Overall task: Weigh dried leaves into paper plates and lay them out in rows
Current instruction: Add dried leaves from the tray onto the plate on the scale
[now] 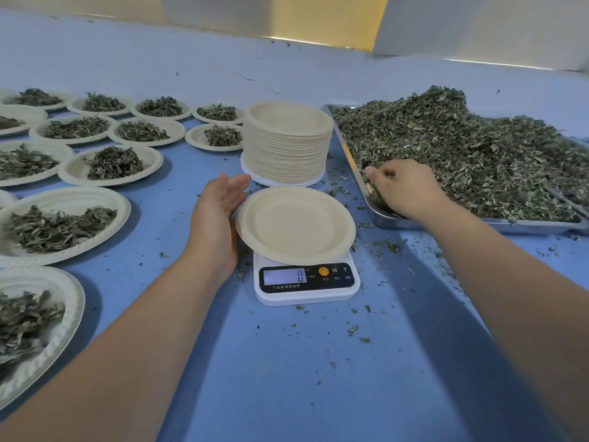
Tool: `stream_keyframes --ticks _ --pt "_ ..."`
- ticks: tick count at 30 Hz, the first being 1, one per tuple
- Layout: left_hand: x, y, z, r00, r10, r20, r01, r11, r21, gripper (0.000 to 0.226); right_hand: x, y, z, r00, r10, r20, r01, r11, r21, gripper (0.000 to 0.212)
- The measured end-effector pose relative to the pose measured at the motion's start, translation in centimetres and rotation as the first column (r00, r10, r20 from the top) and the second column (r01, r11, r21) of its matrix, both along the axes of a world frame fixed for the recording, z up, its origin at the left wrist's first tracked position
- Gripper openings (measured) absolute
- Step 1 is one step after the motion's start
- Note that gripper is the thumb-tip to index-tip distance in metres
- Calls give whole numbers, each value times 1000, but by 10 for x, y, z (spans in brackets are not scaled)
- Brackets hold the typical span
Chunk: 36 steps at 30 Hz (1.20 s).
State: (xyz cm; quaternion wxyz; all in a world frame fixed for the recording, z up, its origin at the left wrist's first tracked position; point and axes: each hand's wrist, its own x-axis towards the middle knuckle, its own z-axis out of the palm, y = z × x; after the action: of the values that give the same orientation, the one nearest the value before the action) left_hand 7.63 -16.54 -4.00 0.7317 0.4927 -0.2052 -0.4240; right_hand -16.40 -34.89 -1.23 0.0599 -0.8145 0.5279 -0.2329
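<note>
Your empty paper plate, round, pale and ribbed at the rim, sits on the white plastic scale, whose display reads 0. Your left hand is flat-fingered and relaxed just beside the plate's 9 o'clock edge. At 12 o'clock stands a tall stack of plates. At 2 o'clock a shiny metal tray holds a crumbly heap of dried leaves; your right hand curls its fingers into them, clutching some. From 9 to 10 o'clock, filled plates lie in rows on the blue table.

Cream plate, white scale, green leaves, blue table.
</note>
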Motion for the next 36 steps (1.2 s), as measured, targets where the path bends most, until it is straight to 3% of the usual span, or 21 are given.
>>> stream_keyframes --ticks 4,9,13,17,20,27,30,33,36 --pt "-1 0 -3 999 -9 41 9 1000 3 36 -1 -5 6 989 -67 135 81 991 -103 41" --pt "-1 -1 -4 999 -11 52 11 1000 3 35 1 -4 -4 1000 -11 -24 10 1000 -30 35" --pt "-1 -1 -4 999 -18 40 18 1000 5 35 -2 -10 1 992 -50 113 64 990 -124 32" --pt "-1 -1 -4 997 -44 65 43 999 9 31 1 -8 -3 1000 -21 -21 20 999 -38 31" --pt "-4 -1 -5 989 -74 125 71 997 25 26 3 -1 8 998 -19 56 24 994 -104 31" --pt "-6 -6 -6 985 -88 148 76 993 86 15 44 37 65 956 183 230 -95 932 -349 30" --pt "-4 -8 -8 978 -98 186 80 992 98 17 71 70 72 913 295 283 -185 916 -357 27" --pt "-4 -7 -8 973 -91 211 74 993 87 21 92 101 52 886 408 219 -342 896 -284 24" --pt "-1 -7 -9 975 -109 196 97 993 68 30 96 116 26 888 457 -40 -458 878 -140 34"
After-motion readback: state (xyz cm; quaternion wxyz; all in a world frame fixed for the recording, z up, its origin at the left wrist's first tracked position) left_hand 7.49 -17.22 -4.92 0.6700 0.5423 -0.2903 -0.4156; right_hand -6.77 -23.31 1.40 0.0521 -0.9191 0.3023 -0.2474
